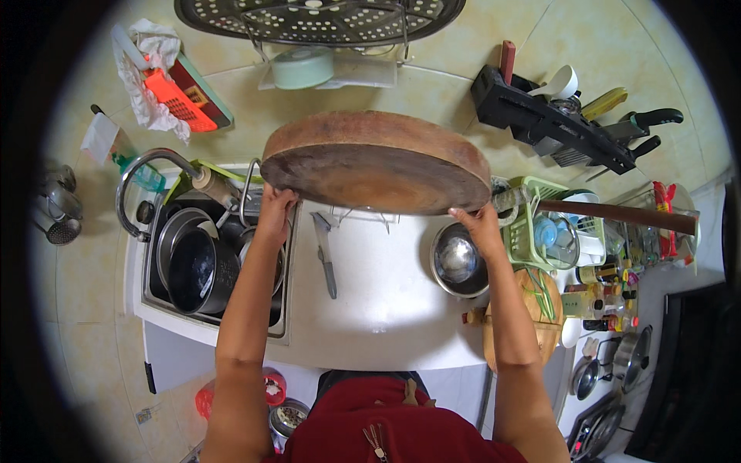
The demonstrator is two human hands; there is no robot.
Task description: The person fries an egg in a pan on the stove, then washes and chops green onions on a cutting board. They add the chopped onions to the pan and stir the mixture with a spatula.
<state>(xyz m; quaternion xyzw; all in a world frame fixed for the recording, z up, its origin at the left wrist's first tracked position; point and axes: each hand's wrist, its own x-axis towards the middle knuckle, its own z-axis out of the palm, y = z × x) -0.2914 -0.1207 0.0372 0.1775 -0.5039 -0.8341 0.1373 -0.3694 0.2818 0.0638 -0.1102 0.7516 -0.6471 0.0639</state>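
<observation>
Both my hands hold up a thick round wooden chopping board (376,168), tilted above the white countertop near the tiled wall. My left hand (277,211) grips its lower left edge, and my right hand (477,223) its lower right edge. Below the board, a peeler or knife with a grey handle (327,269) lies on the counter. A stainless steel bowl (459,260) stands beside my right hand. Behind the board, part of a wire rack (365,215) shows; the rest is hidden.
On the left, the sink (283,330) holds pots under a curved faucet (139,168). To the right are a green dish basket (515,231), a wooden board (553,341) with green stalks, and several bottles. A black knife rack (544,118) hangs on the wall.
</observation>
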